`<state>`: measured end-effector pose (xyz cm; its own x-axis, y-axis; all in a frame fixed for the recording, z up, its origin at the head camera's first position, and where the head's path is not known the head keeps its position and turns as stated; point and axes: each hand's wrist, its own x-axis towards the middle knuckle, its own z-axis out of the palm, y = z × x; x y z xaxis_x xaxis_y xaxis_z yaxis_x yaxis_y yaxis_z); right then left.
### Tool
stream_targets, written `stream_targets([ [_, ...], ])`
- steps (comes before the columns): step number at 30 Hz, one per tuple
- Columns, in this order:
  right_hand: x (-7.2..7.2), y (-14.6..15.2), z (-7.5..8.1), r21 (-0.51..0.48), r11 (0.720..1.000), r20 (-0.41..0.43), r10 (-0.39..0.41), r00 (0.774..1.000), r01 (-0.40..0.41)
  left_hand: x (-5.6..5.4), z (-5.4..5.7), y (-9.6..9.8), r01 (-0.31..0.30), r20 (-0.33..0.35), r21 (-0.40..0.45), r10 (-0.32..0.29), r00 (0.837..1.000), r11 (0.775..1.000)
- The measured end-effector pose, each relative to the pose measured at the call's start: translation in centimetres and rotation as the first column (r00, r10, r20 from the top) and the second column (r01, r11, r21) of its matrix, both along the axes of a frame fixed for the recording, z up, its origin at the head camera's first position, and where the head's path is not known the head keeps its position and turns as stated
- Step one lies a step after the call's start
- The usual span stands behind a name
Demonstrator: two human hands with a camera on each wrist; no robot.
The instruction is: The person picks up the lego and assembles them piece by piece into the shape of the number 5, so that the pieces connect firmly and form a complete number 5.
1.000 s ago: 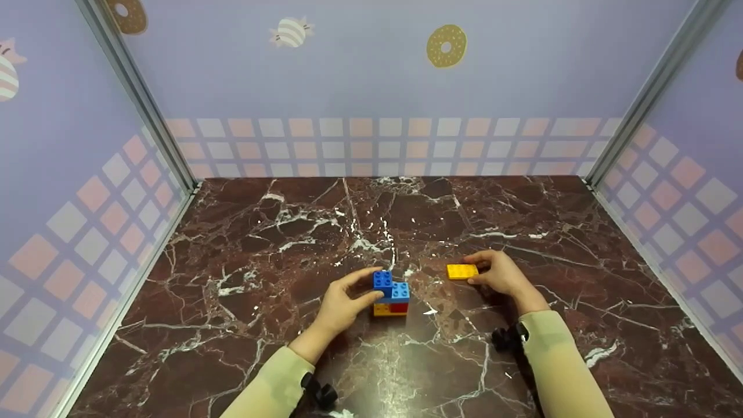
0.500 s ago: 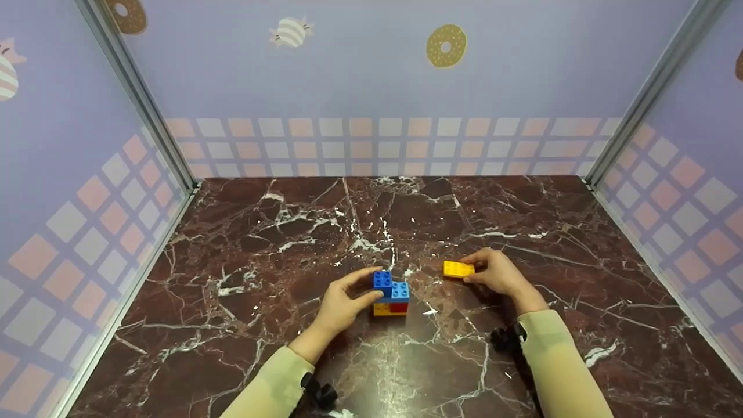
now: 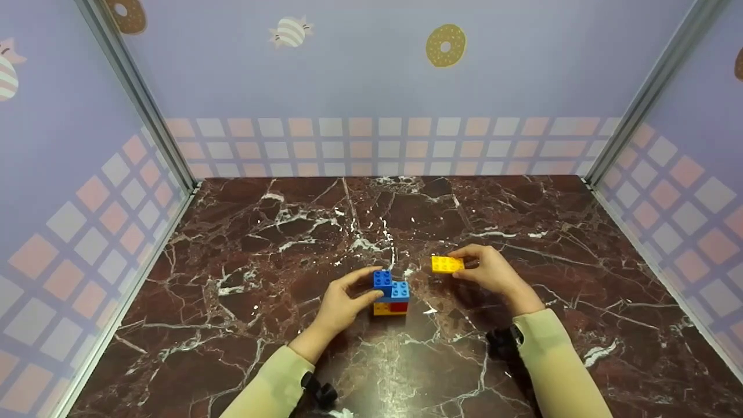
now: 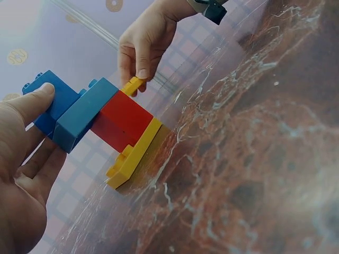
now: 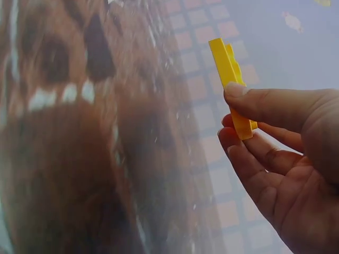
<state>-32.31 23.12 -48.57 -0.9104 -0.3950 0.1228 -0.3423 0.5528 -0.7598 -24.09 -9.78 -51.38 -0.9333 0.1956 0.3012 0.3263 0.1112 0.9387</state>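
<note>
My left hand (image 3: 341,303) grips a dark blue brick (image 3: 382,281) between thumb and fingers, at the top of a small stack. Under it lies a light blue brick (image 4: 87,115), which overhangs a red brick (image 4: 123,120). A thin yellow plate brick (image 4: 136,156) forms the stack's base on the table, with studs bare at one end. To the right of the stack and a little farther back, my right hand (image 3: 492,273) pinches another thin yellow brick (image 3: 446,265) by its right end. In the right wrist view that yellow brick (image 5: 225,66) is raised off the table, its studs facing away from the palm.
The dark red marbled table (image 3: 278,348) has white veins and a glossy glare near the front. Patterned lilac panels (image 3: 371,87) stand behind and on both sides, joined by metal corner posts (image 3: 644,93). Each wrist wears a black camera mount (image 3: 319,390).
My right hand has lifted the yellow brick and carried it left, slightly away from me, nearer the stack. My left hand and the stack have stayed in place.
</note>
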Motion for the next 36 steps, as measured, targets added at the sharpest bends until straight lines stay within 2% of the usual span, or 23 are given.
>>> stream_targets([
  [18, 2.4, -3.1, 2.8, -0.078, 0.996, -0.069, 0.043, 0.997, -0.048, -0.1, -0.1, 0.0, -0.020, -0.009, -0.008, 0.020, 1.000, 1.000],
  [22, 2.7, -3.6, 2.8, -0.097, 0.993, -0.092, 0.061, 0.994, -0.070, -0.1, 0.0, 0.0, -0.021, -0.013, -0.015, 0.021, 1.000, 1.000],
  [36, 4.0, -5.3, 3.0, -0.136, 0.984, -0.079, 0.103, 0.992, -0.113, 0.0, 0.1, 0.1, -0.004, -0.002, 0.001, 0.004, 1.000, 1.000],
])
